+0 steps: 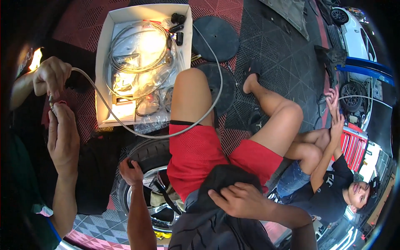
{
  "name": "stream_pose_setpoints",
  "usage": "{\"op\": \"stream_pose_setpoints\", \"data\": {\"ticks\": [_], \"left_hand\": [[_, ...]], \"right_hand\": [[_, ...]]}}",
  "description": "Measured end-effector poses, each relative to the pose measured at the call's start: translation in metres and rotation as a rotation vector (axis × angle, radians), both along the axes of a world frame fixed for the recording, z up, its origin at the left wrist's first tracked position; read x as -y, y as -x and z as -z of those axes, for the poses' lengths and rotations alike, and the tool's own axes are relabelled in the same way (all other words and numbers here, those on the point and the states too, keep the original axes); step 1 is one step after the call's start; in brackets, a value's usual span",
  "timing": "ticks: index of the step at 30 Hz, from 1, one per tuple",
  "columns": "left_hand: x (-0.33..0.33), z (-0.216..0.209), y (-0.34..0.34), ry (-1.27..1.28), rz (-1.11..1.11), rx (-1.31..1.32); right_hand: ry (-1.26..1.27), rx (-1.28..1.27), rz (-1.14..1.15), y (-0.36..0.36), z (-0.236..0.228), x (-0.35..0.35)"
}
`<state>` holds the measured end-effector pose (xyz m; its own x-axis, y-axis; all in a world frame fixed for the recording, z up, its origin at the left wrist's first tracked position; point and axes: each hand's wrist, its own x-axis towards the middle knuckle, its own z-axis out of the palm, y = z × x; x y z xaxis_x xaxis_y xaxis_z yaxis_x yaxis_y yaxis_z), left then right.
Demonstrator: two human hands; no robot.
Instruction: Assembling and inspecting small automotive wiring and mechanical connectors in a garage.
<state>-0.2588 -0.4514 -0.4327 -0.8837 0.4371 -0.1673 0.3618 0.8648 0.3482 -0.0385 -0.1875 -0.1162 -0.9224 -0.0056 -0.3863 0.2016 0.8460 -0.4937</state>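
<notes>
Head view: the tyre (151, 155) lies beside my red shorts (193, 146), dark cloth (223, 177) over them seemingly steadied by my loosely spread right hand (241, 201), while my left hand (131, 173) curls at the tyre's edge, perhaps for support.

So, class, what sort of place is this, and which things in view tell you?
Most likely a car repair workshop: a white car stands in the background, a red chest of drawers looks made for tools, and a wheel with its tyre lies beside the person.
</notes>
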Motion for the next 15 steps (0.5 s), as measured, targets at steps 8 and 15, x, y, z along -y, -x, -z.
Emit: {"op": "stream_pose_setpoints", "data": {"ticks": [8, 15], "left_hand": [[0.002, 0.012, -0.009, -0.01, -0.063, 0.061], [-0.045, -0.063, -0.024, 0.081, 0.028, 0.018]], "right_hand": [[-0.039, 0.05, 0.107, -0.016, 0.086, 0.009], [0.485, -0.229, 0.528, -0.035, 0.074, -0.024]]}}
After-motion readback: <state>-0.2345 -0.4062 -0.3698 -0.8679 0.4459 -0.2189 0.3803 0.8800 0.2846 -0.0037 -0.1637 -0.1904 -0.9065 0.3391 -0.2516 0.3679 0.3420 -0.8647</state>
